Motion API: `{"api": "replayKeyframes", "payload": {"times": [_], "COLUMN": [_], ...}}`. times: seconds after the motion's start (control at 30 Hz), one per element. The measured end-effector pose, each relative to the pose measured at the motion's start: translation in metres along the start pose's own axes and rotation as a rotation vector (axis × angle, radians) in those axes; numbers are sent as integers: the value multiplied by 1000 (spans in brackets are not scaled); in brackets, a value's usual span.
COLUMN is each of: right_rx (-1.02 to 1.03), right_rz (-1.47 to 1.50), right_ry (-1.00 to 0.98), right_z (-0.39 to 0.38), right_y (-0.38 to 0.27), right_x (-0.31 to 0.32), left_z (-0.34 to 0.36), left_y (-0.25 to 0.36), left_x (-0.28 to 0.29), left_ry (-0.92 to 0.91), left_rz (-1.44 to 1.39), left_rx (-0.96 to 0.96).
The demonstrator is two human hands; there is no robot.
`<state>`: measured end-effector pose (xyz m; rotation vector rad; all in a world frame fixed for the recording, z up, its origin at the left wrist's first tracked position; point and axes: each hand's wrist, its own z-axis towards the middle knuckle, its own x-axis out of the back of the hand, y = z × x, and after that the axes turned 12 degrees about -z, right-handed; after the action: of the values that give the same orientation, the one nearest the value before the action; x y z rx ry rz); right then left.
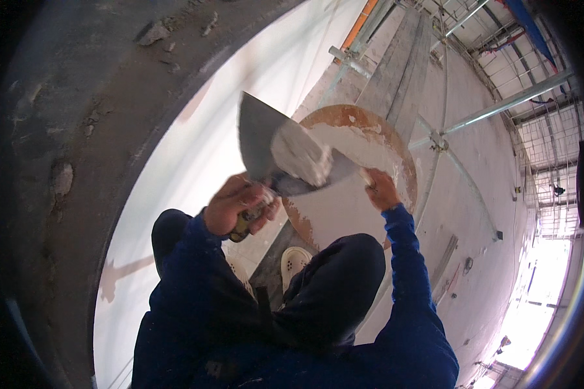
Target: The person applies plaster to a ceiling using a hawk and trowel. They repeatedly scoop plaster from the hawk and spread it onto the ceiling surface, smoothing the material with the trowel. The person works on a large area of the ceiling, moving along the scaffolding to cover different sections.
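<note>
My left hand [237,206] is closed round the yellow and black handle of a wide grey trowel [256,133], its blade tilted up in front of me. A lump of wet white plaster [300,155] lies on that blade. My right hand [383,189] grips the pale handle of a smaller trowel [344,170]. Its grey blade points left and meets the plaster and the wide blade; motion blur hides the exact contact. Below both tools is a round tan board or shallow tub [405,159], largely coated with white plaster.
Long scaffold planks [396,61] run away from me beyond the round board. Metal scaffold poles [509,104] cross at a coupler on the right. A curved grey rough surface [78,149] bounds the left side. My pale clogs [295,262] rest on a plank between my bent knees.
</note>
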<state>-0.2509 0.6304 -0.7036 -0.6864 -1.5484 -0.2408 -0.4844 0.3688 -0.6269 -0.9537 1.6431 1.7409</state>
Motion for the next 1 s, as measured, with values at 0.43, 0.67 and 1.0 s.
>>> {"api": "replayKeyframes", "payload": {"times": [0.43, 0.67, 1.0], "right_rx": [-601, -331, -296], "right_rz": [-284, -205, 1082], "right_ry": [75, -360, 128], "right_z": [106, 65, -28], "right_y": [53, 43, 99], "right_x": [-168, -163, -73], "left_z": [-10, -6, 18], "left_y": [6, -5, -9], "left_x": [-3, 0, 4], "left_ry": [191, 277, 88], "left_rz": [140, 107, 119], "left_rx": [-57, -98, 15]}}
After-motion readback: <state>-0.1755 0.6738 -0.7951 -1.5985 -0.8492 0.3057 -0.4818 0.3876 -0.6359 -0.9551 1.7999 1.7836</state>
